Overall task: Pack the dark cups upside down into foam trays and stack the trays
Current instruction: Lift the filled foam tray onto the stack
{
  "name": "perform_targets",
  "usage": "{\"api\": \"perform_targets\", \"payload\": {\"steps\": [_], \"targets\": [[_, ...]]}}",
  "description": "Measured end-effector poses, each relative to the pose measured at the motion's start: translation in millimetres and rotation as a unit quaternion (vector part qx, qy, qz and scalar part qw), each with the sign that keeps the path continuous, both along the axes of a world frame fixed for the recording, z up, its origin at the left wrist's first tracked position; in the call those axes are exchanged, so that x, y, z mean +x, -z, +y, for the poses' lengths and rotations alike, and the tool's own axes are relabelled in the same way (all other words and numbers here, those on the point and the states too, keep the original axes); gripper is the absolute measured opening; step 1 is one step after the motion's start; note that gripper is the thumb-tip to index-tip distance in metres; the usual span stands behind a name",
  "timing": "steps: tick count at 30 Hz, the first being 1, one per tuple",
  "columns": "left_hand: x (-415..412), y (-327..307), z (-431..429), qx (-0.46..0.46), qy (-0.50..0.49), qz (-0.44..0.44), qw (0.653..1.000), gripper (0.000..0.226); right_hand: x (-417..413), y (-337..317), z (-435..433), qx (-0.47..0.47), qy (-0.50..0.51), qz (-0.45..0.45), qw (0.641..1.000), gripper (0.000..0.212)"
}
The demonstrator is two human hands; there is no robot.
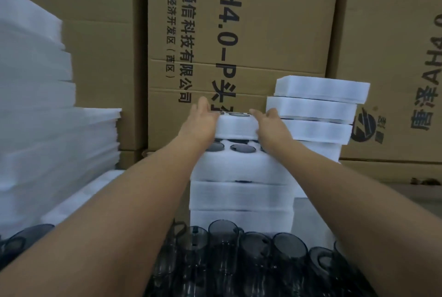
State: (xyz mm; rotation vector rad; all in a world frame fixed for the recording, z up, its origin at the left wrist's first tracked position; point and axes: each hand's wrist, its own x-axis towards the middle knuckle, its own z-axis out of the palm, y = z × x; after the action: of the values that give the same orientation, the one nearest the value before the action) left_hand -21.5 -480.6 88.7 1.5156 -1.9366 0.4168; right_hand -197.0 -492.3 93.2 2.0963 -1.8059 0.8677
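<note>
white rectangular foam tray [235,126] gripped endwise by my left hand [203,124] and right hand [272,126] above the foam tray stack [241,191]; crooked drop may topple it.

Bare from frame edge to wrist: left forearm [119,201] and right forearm [346,189], both uncovered, smooth, slim. Bare as well at the left hand [202,119] and right hand [272,124]. Too blurred for finer detail at the fingers.
</note>
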Motion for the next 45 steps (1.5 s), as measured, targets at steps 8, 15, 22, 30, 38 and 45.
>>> {"api": "perform_targets", "payload": {"steps": [8, 15, 22, 30, 38, 45], "targets": [[12.6, 4.8, -5.3, 0.263, -0.005, 0.024, 0.965, 0.066, -4.0, 6.4, -3.7, 0.132, -0.011, 0.043, 0.990, 0.038], [13.0, 9.9, -12.5, 0.332, 0.007, 0.084, 0.939, 0.062, -1.5, 2.5, 3.3, 0.258, -0.031, 0.097, 0.961, 0.047], [35.3, 2.1, 37.2, 0.074, -0.166, -0.089, 0.979, 0.027, 0.6, 8.5, 31.9, -0.013, 0.064, 0.113, 0.991, 0.020], [99.9, 19.8, 113.3, 0.254, -0.171, -0.092, 0.947, 0.032, 22.6, 44.8, 191.1, -0.025, -0.049, -0.177, 0.983, 0.027], [126.0, 76.2, 142.9, 0.376, -0.178, -0.060, 0.907, 0.063, -19.9, 137.4, 338.6, -0.192, -0.117, -0.111, 0.968, 0.021], [131.1, 100.6, 130.1, 0.329, -0.222, -0.072, 0.915, 0.059, -26.9, 171.7, 317.7, -0.236, -0.116, -0.074, 0.962, 0.025]]}}
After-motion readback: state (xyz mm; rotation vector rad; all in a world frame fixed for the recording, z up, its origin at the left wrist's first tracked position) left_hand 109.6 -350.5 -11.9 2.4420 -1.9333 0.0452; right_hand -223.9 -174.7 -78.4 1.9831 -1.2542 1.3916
